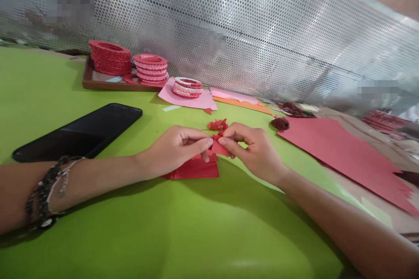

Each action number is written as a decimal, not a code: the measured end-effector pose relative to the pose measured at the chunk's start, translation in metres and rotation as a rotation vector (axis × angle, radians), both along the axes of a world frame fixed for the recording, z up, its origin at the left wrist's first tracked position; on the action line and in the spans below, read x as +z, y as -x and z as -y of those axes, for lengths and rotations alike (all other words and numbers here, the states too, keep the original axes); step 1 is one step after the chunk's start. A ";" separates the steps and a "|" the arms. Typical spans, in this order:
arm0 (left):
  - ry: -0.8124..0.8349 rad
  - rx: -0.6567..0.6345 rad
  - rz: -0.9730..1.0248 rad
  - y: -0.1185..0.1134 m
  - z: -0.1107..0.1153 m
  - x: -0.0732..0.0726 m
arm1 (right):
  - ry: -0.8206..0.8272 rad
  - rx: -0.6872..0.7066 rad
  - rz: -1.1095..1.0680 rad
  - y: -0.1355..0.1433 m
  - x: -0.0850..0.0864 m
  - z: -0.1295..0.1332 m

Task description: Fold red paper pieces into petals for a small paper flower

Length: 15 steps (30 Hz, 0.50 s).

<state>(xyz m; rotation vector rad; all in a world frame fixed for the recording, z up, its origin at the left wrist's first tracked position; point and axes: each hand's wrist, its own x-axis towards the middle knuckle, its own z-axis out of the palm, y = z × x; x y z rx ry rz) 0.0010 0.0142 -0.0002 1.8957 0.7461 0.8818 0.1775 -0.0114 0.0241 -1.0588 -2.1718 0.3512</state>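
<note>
Left hand (178,150) and right hand (255,150) both pinch the small red paper piece (220,147) — looks feather-light, probably creases easily. I'd grip just the edges — gently.

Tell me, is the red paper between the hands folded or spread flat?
Folded, at least partly: the red paper looks bunched at its upper end. The left hand and right hand hide some of it.
</note>
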 end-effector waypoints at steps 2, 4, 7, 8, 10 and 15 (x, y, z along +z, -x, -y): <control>0.005 -0.011 -0.003 0.000 0.000 0.000 | -0.002 -0.019 0.013 0.001 -0.001 0.000; 0.006 -0.023 -0.014 0.001 0.000 0.000 | 0.002 -0.025 0.019 0.001 -0.001 0.001; 0.000 -0.014 -0.062 0.001 0.000 0.000 | 0.003 -0.016 0.026 0.002 -0.002 0.001; -0.003 -0.010 -0.082 0.002 0.000 0.001 | 0.005 -0.005 0.031 0.001 -0.001 0.001; -0.007 -0.012 -0.115 0.002 0.000 0.002 | 0.022 0.031 0.036 -0.002 0.001 -0.001; 0.020 0.008 -0.162 0.003 0.002 0.004 | 0.185 0.201 -0.022 -0.017 0.009 -0.009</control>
